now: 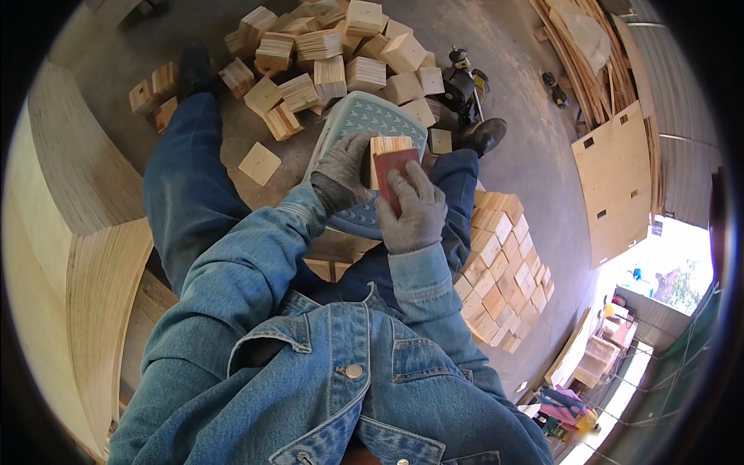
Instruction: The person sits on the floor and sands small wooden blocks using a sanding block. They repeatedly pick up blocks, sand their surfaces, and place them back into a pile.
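A small wooden block of layered plywood (392,143) is held over a pale blue-green plastic stool (364,112) between my knees. My gloved left hand (346,172) is closed around the block's left side. In my gloved right hand (413,211) is a flat reddish-brown piece of sandpaper (392,164), laid against the near face of the block with the fingers bent over it. Part of the block is hidden behind the sandpaper and my fingers.
Beyond the stool lies a loose heap of wooden blocks (329,74). Stacked blocks (504,271) stand by my right leg. A yellow-and-black power tool (465,85) sits near my right shoe. Large curved plywood sheets (85,155) rise on the left; boards (616,178) lean at right.
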A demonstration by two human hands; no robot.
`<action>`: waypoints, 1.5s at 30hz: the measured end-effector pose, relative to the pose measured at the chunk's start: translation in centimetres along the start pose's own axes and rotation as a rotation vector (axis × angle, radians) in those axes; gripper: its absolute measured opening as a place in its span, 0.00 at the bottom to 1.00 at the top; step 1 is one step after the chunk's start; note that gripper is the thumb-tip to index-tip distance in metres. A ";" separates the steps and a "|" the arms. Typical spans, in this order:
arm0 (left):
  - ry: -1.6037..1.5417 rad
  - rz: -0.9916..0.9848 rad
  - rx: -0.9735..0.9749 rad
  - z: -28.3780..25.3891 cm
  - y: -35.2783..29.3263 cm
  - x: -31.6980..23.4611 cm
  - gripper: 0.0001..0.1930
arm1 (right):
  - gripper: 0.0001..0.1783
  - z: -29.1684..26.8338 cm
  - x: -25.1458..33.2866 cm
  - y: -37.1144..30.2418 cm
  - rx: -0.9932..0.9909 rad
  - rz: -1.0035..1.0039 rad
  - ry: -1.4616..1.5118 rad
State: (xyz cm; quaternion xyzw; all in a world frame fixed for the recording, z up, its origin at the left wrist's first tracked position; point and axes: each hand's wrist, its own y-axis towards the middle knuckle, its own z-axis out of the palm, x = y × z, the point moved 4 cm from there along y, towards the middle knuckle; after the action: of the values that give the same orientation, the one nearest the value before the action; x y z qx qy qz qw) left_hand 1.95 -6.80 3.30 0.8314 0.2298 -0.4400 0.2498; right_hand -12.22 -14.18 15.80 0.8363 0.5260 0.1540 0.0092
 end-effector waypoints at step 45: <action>0.068 -0.139 0.127 -1.5 -0.8 -1.3 0.63 | 0.30 3.0 -9.1 3.0 -0.119 0.366 0.482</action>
State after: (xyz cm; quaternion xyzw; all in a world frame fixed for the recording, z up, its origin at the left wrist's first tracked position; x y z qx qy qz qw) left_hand 1.76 -5.48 4.95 0.8421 0.2670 -0.4413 0.1576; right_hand -12.44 -23.06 11.26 0.8547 0.3437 0.3775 -0.0946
